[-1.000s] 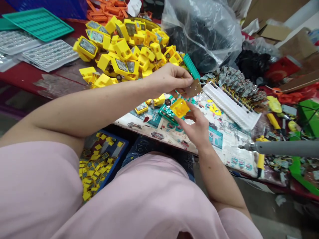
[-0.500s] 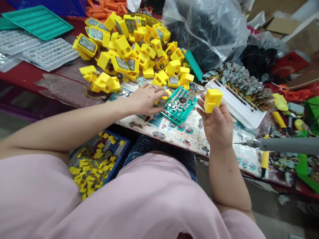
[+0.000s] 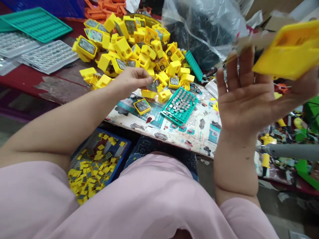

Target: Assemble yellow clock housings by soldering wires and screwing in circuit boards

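Note:
My left hand (image 3: 138, 79) is closed in a pinch on a small grey, translucent flat piece (image 3: 152, 87) at the edge of the yellow heap. Just below lies a yellow plastic housing (image 3: 142, 106) with a grey face, flat on the printed table cover. Raised close to the camera, my right hand (image 3: 246, 96) has its palm toward me and grips a larger-looking yellow plastic housing (image 3: 291, 49) between thumb and fingers. A thin brownish thing by those fingers is too blurred to name. Between the hands sits a green tray (image 3: 181, 106) of round silver button cells.
A heap of yellow housings (image 3: 123, 46) spreads across the table. A blue bin (image 3: 126, 141) of small yellow parts stands low by my lap. The grey barrel of a screwdriver-like tool (image 3: 291, 151) juts in at right. Green and white trays (image 3: 50, 54) lie at left.
My right hand has risen toward the camera and right with the yellow housing. My left hand has moved left from beside the green tray and now pinches a grey piece.

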Available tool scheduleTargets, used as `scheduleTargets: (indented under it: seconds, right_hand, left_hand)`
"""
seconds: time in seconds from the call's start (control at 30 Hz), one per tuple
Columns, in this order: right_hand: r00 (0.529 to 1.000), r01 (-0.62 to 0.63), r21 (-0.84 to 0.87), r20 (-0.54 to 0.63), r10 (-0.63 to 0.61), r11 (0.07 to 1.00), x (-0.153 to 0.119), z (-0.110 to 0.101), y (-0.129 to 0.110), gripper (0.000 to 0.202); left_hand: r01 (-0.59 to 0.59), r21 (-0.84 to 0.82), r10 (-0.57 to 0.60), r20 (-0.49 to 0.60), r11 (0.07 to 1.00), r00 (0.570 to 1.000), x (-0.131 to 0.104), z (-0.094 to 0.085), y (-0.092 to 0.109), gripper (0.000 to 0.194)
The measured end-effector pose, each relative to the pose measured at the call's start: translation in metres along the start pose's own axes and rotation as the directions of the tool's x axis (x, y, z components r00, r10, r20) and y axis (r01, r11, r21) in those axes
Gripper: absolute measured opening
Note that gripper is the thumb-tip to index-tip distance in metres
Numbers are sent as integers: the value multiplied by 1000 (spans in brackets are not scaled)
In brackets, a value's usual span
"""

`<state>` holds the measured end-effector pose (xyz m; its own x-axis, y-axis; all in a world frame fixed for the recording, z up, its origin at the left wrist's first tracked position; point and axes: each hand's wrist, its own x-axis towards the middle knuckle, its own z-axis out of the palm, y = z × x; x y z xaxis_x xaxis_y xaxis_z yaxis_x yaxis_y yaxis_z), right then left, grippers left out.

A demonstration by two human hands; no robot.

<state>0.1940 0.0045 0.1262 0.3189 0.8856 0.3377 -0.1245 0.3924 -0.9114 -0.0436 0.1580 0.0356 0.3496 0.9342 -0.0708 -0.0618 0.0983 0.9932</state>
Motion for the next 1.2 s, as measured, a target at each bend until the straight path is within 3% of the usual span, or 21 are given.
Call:
scheduleTargets:
  seconds: [0.1, 0.27, 0.4, 0.47, 0.57, 0.63, 0.73, 0.8, 0.9, 0.97, 1.07, 1.2]
  right_hand:
    - [995, -55, -15, -84, 54, 998, -14, -12, 0, 52]
    - [935, -248, 45, -250, 251, 968, -42, -40, 15, 46]
    - [846, -439, 20, -328, 421, 898, -61, -69, 31, 55]
    - [826, -495, -41, -331, 456, 868, -71, -80, 39, 55]
    - [858, -475, -267, -351, 375, 838, -87, -91, 47, 54]
    - [893, -427, -490, -362, 268, 760, -97, -97, 51, 56]
    - [944, -296, -798, -329, 32, 526, -109, -108, 54, 57]
    - [963, -192, -920, -243, -113, 342, -114, -117, 58, 55]
    - [978, -70, -987, -97, -185, 144, -117, -130, 64, 55]
    - [978, -25, -996, -43, -205, 90, -117, -133, 68, 60]
    - [965, 38, -983, -11, -262, 180, -116, -114, 69, 64]
    - [968, 209, -853, 111, -226, 478, -112, -58, 68, 57]
  left_hand:
    - [129, -86, -130, -13, 988, 991, 1, 2, 10, 25]
    - [177, -287, -199, -49, 941, 979, 2, 9, 30, 24]
    - [188, -383, -183, 48, 904, 982, -5, 13, 46, 22]
    - [214, -410, -193, 94, 886, 977, -12, 16, 50, 21]
    - [230, -459, -204, 108, 858, 973, -26, 21, 52, 26]
    - [239, -504, -220, 98, 830, 971, -37, 25, 51, 33]
    - [290, -564, -275, 114, 773, 955, -53, 32, 46, 43]
    - [315, -606, -293, 138, 730, 946, -63, 37, 41, 44]
    - [327, -674, -305, 156, 663, 940, -74, 45, 32, 43]
    - [345, -705, -327, 167, 620, 930, -79, 52, 26, 41]
    - [347, -704, -345, 153, 620, 926, -83, 64, 17, 33]
    - [326, -609, -335, 103, 723, 936, -84, 84, 8, 28]
